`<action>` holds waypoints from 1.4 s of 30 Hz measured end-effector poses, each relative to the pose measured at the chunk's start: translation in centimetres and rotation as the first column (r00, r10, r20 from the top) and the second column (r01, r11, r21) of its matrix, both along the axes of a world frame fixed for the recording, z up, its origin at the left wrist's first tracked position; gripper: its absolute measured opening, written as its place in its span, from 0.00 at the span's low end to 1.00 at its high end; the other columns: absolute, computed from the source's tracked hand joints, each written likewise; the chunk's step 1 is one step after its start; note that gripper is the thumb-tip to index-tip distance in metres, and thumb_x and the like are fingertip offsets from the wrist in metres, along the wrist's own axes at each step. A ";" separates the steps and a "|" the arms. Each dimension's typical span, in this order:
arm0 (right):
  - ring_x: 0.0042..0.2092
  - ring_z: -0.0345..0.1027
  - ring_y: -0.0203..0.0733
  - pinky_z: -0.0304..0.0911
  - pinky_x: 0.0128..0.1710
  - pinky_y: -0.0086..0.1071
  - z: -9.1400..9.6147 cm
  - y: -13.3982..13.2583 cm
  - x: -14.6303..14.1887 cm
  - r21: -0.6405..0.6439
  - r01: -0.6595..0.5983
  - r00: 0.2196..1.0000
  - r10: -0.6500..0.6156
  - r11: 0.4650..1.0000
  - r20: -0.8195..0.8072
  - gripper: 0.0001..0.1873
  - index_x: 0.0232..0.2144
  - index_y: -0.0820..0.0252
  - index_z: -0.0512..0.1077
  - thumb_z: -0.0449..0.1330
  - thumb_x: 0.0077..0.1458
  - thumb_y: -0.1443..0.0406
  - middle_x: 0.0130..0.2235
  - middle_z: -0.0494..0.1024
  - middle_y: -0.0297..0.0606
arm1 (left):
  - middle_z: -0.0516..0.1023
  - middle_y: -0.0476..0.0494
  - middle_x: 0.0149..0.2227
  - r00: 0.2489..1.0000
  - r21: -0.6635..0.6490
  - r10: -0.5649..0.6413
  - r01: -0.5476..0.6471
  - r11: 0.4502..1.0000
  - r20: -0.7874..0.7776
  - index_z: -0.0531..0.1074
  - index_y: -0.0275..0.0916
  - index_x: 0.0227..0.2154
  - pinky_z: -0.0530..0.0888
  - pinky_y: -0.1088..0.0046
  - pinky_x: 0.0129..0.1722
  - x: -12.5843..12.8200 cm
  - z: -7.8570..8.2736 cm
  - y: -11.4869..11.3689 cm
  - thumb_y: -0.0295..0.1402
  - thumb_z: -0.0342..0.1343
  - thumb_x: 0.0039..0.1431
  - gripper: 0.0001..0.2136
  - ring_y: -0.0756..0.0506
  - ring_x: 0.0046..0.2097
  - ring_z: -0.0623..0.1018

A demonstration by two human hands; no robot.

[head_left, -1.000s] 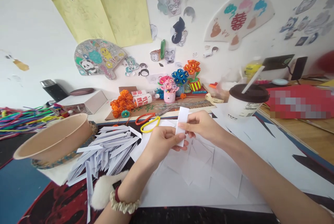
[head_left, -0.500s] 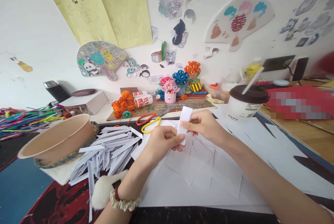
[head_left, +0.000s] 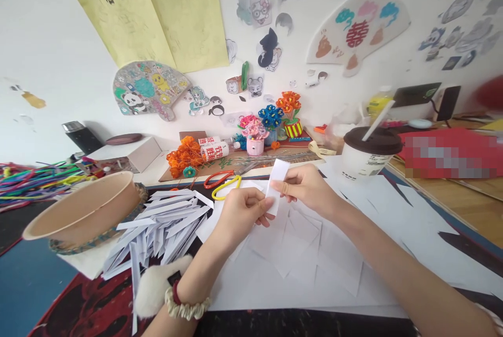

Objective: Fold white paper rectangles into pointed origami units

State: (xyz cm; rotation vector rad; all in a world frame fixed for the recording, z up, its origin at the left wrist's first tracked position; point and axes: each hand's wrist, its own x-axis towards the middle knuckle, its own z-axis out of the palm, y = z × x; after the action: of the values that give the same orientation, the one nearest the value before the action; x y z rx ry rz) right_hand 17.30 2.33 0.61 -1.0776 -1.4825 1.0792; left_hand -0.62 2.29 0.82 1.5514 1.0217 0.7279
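A narrow folded strip of white paper [head_left: 279, 172] stands tilted between my two hands, above the table. My left hand [head_left: 245, 208] pinches its lower end between thumb and fingers. Higher up, along the strip's right edge, my right hand [head_left: 304, 186] grips it with the thumb across the front. Under both hands lie white paper sheets [head_left: 283, 284], with smaller cut pieces [head_left: 304, 240] on top. To the left of my left hand is a loose heap of folded paper strips [head_left: 168, 221]. Scissors with red and yellow handles [head_left: 227, 190] rest just behind my left hand.
A lidded drink cup with a straw [head_left: 367, 156] stands at right on the paper. A tan basin [head_left: 84, 206] sits at left, with a fluffy white object [head_left: 157, 287] by my left wrist. Pipe-cleaner flowers [head_left: 254, 130] and a bottle [head_left: 215, 152] line the back.
Both hands keep the same grip on the paper strip, with hardly any movement. The whole view has shifted slightly.
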 end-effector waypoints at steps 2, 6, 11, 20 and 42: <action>0.20 0.61 0.33 0.56 0.19 0.28 0.1 0.0 0.0 -0.008 -0.005 1.000 0.005 1.000 -0.003 0.21 0.20 0.65 0.74 0.68 0.43 0.51 0.18 0.69 0.34 | 0.77 0.44 0.23 1.000 0.028 -0.018 0.018 0.999 -0.012 0.72 0.34 0.25 0.70 0.76 0.25 0.0 0.1 0.1 0.46 0.60 0.52 0.17 0.49 0.24 0.75; 0.19 0.60 0.32 0.55 0.18 0.27 0.2 -0.1 -0.1 -0.051 -0.066 0.998 0.065 0.997 -0.018 0.21 0.19 0.66 0.74 0.69 0.42 0.52 0.17 0.68 0.33 | 0.72 0.49 0.22 1.000 0.129 0.013 -0.011 0.992 -0.017 0.72 0.34 0.24 0.66 0.78 0.24 0.0 0.1 0.3 0.45 0.60 0.52 0.17 0.51 0.25 0.71; 0.19 0.61 0.33 0.55 0.18 0.28 -0.1 0.0 -0.2 -0.064 -0.104 0.994 0.101 0.992 -0.047 0.22 0.18 0.65 0.72 0.70 0.40 0.51 0.18 0.68 0.33 | 0.67 0.52 0.18 0.999 0.140 0.032 -0.032 0.990 0.008 0.66 0.36 0.19 0.62 0.78 0.23 0.0 0.0 0.3 0.44 0.62 0.50 0.18 0.53 0.22 0.66; 0.20 0.61 0.32 0.55 0.18 0.27 0.0 -0.1 0.0 -0.062 -0.130 0.991 0.127 0.990 -0.049 0.21 0.20 0.66 0.74 0.69 0.42 0.52 0.18 0.69 0.34 | 0.68 0.50 0.20 0.999 0.193 -0.040 0.040 0.980 -0.001 0.71 0.34 0.20 0.61 0.78 0.23 -0.2 0.8 0.0 0.43 0.57 0.57 0.18 0.53 0.23 0.66; 0.19 0.63 0.31 0.57 0.17 0.25 0.1 -0.4 0.4 -0.107 -0.369 0.927 0.356 0.923 -0.120 0.18 0.23 0.67 0.74 0.71 0.42 0.56 0.20 0.70 0.33 | 0.64 0.52 0.26 0.984 0.382 -0.137 0.171 0.908 -0.115 0.64 0.38 0.30 0.60 0.76 0.28 -0.9 1.2 0.0 0.39 0.47 0.66 0.12 0.52 0.28 0.62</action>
State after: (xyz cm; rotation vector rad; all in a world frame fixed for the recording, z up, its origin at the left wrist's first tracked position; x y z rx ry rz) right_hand 17.65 1.98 0.71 -0.8372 -1.5883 1.4827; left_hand -1.50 2.30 2.01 2.0008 0.8337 0.7933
